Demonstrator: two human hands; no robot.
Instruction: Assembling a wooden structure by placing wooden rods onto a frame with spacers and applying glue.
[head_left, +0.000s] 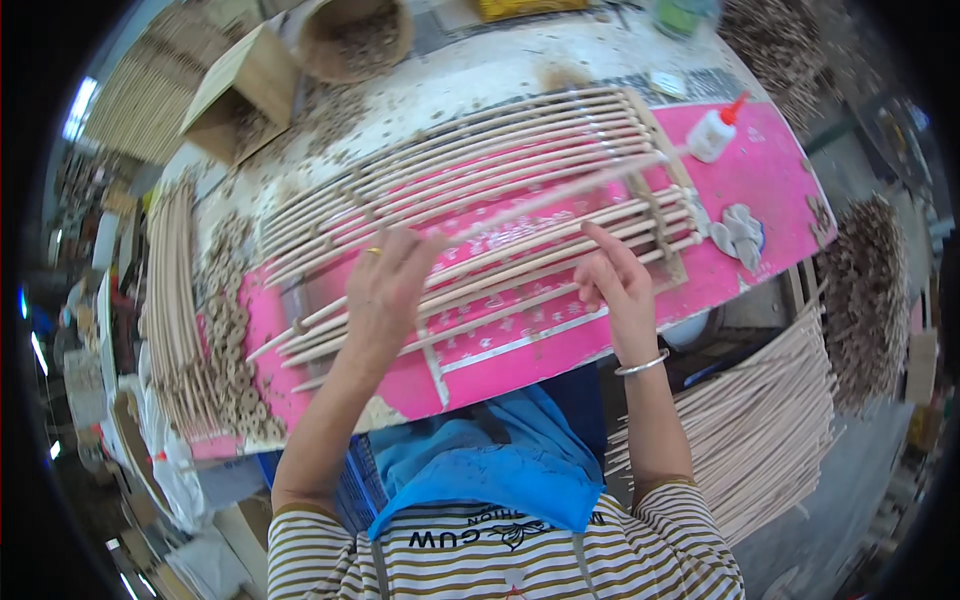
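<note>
My left hand [385, 295], with a ring on one finger, is closed round the near end of a thin wooden rod [555, 193], blurred by motion, that slants up to the right over the rack. My right hand [617, 280] is loosely bent over the near rods, its index finger apart from the others; no object shows in it. Beneath both hands lies a row of pale wooden rods [480, 150], running lengthwise, with a wooden crosspiece [655, 215] at their right end. Several nearer rods [500, 262] stick out unevenly on the left.
Small wooden rings [228, 320] lie heaped beside a rod bundle [175, 310] on the left. Behind stand a wooden box [245, 90] and round tub [357, 40]. A red-capped glue bottle [712, 135] and crumpled white glove [738, 237] lie right; more rods [740, 420] are stacked below.
</note>
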